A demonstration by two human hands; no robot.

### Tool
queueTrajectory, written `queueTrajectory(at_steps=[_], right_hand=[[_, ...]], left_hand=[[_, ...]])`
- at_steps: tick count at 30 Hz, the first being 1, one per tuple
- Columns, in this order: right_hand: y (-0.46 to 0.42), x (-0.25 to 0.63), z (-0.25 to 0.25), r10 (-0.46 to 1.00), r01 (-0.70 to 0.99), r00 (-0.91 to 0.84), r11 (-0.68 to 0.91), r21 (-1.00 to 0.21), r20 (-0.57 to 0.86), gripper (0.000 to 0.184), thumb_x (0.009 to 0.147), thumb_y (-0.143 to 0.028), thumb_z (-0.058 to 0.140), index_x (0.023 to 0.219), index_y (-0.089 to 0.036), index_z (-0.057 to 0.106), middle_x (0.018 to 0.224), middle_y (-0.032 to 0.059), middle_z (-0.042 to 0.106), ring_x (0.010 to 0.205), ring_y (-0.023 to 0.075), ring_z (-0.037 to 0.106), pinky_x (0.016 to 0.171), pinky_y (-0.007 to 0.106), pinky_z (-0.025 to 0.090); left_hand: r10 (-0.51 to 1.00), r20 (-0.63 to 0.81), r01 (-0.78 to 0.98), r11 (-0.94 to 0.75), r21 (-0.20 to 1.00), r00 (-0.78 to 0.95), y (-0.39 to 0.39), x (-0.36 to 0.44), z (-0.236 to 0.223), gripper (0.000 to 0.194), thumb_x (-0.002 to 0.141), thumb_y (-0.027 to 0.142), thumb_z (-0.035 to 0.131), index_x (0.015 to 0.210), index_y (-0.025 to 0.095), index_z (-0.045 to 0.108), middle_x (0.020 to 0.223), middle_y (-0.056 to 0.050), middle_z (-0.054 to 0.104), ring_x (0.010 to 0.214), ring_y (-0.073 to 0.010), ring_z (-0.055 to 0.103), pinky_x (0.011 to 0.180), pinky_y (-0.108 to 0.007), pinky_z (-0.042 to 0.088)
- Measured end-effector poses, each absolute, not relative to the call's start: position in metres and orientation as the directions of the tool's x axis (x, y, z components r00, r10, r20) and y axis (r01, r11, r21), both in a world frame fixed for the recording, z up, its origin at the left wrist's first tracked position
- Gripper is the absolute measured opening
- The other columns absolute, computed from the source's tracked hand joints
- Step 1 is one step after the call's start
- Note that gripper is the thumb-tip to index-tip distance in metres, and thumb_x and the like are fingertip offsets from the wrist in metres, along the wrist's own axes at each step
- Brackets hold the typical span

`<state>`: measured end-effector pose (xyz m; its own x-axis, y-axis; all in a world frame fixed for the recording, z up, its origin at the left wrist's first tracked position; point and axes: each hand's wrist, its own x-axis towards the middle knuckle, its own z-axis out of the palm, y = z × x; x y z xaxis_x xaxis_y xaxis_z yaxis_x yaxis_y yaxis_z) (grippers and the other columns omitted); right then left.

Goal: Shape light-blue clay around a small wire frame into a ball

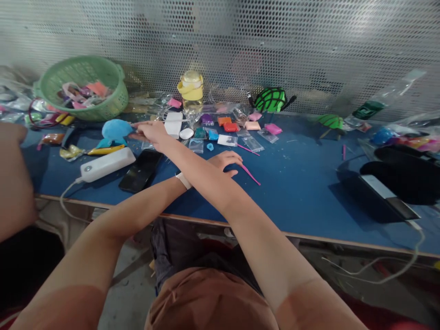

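Observation:
My forearms cross over the table edge, right over left. My right hand (153, 134) reaches to the left, fingers closed at the right edge of a light blue figure (117, 130) that looks like modelling clay, with a round top and a smaller part below. My left hand (225, 161), with a pale band at the wrist, rests low over the blue tabletop. A thin pink modelling tool (250, 174) with a small looped tip sticks out from its fingers. A small blue clay ring (210, 146) and a second pink tool (248, 150) lie just beyond it.
Behind are several coloured clay packs (231, 127), a yellow-lidded bottle (191, 89) and a green-black clay shape (271, 100). A green basket (118, 98), white power strip (108, 165) and black phone (141, 170) are left. A black device (381, 197) stands right. Another person's arm (15, 183) enters at left.

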<state>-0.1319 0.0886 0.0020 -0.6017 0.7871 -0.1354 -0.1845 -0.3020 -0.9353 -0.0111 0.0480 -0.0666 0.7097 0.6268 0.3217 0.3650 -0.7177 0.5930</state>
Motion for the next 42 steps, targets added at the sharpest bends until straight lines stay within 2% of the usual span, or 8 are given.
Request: queueTrajectory(at_steps=[9,15,23,28,30,33,38,42], right_hand=[[0.072,-0.111,-0.011,0.674,-0.150,-0.714,-0.410,-0.900,-0.188,0.033,0.106,0.008,0.066,0.087,-0.019,0.067,0.081,0.0000,0.073,0.074,0.0129,0.083,0.081,0.022,0.077],[0.065,-0.113,-0.015,0.656,-0.067,-0.736,-0.319,-0.945,-0.169,0.035,0.101,0.010,0.076,0.082,-0.018,0.069,0.079,-0.0022,0.073,0.067,0.0099,0.078,0.072,0.018,0.073],[0.057,-0.093,-0.002,0.511,0.107,-0.844,-0.133,-0.985,-0.161,0.021,0.112,-0.006,0.079,0.094,-0.017,0.076,0.072,-0.0034,0.078,0.054,0.0122,0.076,0.054,0.020,0.064],[0.054,-0.088,-0.001,0.529,0.093,-0.844,-0.015,-0.996,-0.086,0.017,0.115,-0.010,0.077,0.101,-0.018,0.073,0.082,-0.0041,0.080,0.053,0.0110,0.076,0.052,0.021,0.063],[0.055,-0.093,-0.006,0.560,0.124,-0.825,0.049,-0.991,-0.076,0.016,0.115,-0.010,0.075,0.101,-0.018,0.071,0.080,-0.0038,0.079,0.055,0.0124,0.077,0.051,0.020,0.061],[0.060,-0.100,-0.011,0.621,0.181,-0.782,0.141,-0.973,-0.055,0.012,0.112,-0.007,0.071,0.109,-0.018,0.073,0.078,-0.0022,0.078,0.060,0.0155,0.079,0.053,0.020,0.060],[0.063,-0.087,-0.004,0.689,0.225,-0.725,0.211,-0.951,-0.018,0.025,0.109,-0.008,0.063,0.132,-0.014,0.071,0.100,0.0068,0.084,0.067,0.0191,0.081,0.064,0.028,0.066],[0.055,-0.057,0.011,0.637,0.227,-0.753,0.488,-0.843,0.166,0.010,0.112,-0.011,0.061,0.114,-0.015,0.069,0.126,0.0134,0.084,0.069,0.0152,0.077,0.084,0.036,0.069]], left_hand=[[0.605,0.306,0.359,-0.731,0.581,0.735,0.044,-0.006,-0.065,0.032,0.117,0.037,0.065,0.137,0.020,0.084,0.168,-0.024,0.071,0.163,-0.0447,0.064,0.139,-0.069,0.051],[0.622,0.299,0.379,-0.720,0.582,0.723,0.039,-0.012,-0.062,0.033,0.117,0.037,0.061,0.135,0.021,0.084,0.167,-0.024,0.071,0.159,-0.0450,0.066,0.136,-0.072,0.053],[0.661,0.297,0.394,-0.686,0.612,0.689,0.025,0.003,-0.040,0.027,0.110,0.029,0.064,0.123,0.022,0.086,0.156,-0.023,0.078,0.153,-0.0417,0.071,0.135,-0.067,0.056],[0.729,0.375,0.406,-0.649,0.643,0.572,-0.035,-0.141,0.035,0.023,0.115,0.045,0.066,0.118,0.036,0.088,0.132,-0.009,0.084,0.146,-0.0344,0.075,0.119,-0.063,0.069],[0.750,0.431,0.498,-0.657,0.566,0.501,-0.050,-0.232,0.042,0.029,0.119,0.053,0.063,0.113,0.041,0.088,0.118,-0.004,0.082,0.139,-0.0296,0.077,0.113,-0.062,0.072],[0.807,0.358,0.639,-0.590,0.493,0.470,-0.054,-0.331,0.021,0.033,0.103,0.068,0.082,0.107,0.036,0.089,0.116,-0.004,0.084,0.139,-0.0314,0.077,0.110,-0.061,0.071],[0.802,0.311,0.598,-0.591,0.542,0.510,-0.057,-0.317,0.009,0.073,0.128,0.060,0.040,0.076,0.018,0.070,0.110,-0.008,0.081,0.164,-0.0294,0.062,0.089,-0.049,0.060],[0.697,0.363,0.491,-0.703,0.514,0.618,-0.038,-0.202,0.015,0.083,0.128,0.066,0.027,0.073,0.011,0.058,0.104,-0.015,0.081,0.168,-0.0432,0.060,0.080,-0.052,0.048]])
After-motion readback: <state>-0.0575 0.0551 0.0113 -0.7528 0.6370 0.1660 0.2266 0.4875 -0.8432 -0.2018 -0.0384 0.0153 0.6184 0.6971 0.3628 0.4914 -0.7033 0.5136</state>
